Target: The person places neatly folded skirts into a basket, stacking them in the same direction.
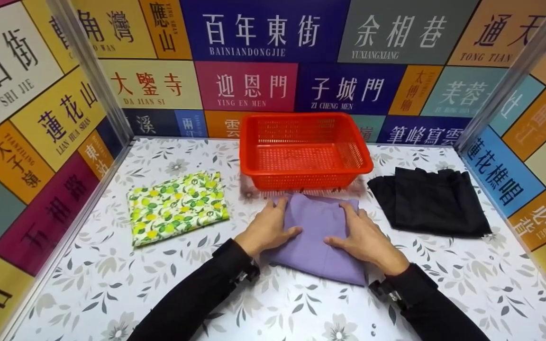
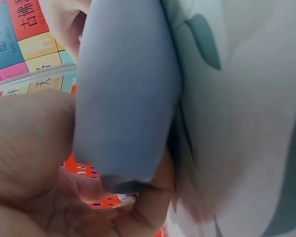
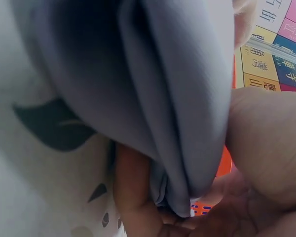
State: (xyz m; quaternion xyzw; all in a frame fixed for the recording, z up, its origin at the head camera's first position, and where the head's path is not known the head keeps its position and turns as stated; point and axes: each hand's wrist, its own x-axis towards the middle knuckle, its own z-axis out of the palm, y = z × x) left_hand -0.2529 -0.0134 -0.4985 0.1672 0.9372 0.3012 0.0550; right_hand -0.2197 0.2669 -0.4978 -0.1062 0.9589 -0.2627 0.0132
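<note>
Folded purple cloth (image 1: 315,255) is mid-surface (image 1: 235,322), on the near side of the red basket (image 1: 306,181). Left hand (image 1: 269,227) and right hand (image 1: 367,237) each grip one side, fingers curled beneath, thumbs above, presumably to keep the layers together. Citrus-print cloth (image 1: 178,207) and black cloth (image 1: 439,204) lie either side, likely to leave working room. Wall panels (image 1: 263,31) read "BAINIANDONGJIE", "YING EN MEN", "ZI CHENG MEN"; no brand legible on the cloths
</note>
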